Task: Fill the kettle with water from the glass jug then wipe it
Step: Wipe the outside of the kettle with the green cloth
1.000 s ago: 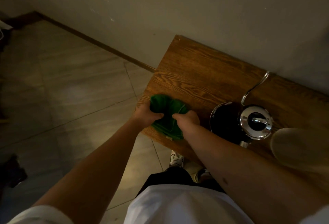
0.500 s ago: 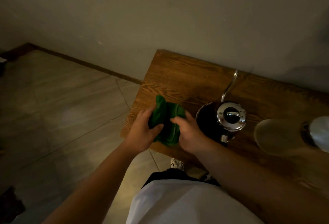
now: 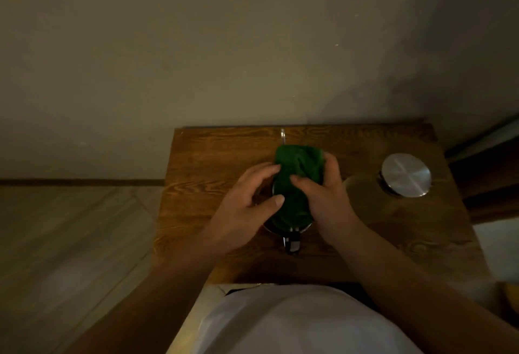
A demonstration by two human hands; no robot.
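Note:
The kettle (image 3: 292,241) stands mid-table, mostly hidden; only its thin spout (image 3: 282,136) at the back and its dark handle at the front show. A bunched green cloth (image 3: 297,165) lies over the kettle's top. My right hand (image 3: 325,196) grips the cloth from the right. My left hand (image 3: 244,204) curls in from the left, thumb and fingertips on the cloth at the kettle's side. The glass jug (image 3: 405,175), seen from above with its round metal lid, stands to the right, apart from both hands.
The wooden table (image 3: 213,151) stands against a plain wall, its left edge dropping to a tiled floor (image 3: 70,235). A dark opening lies past the table's right edge. My white shirt fills the bottom of the view.
Both hands have carried the green cloth from the table's left edge to the right and onto the kettle, now covering its lid. My view has swung to face the table squarely.

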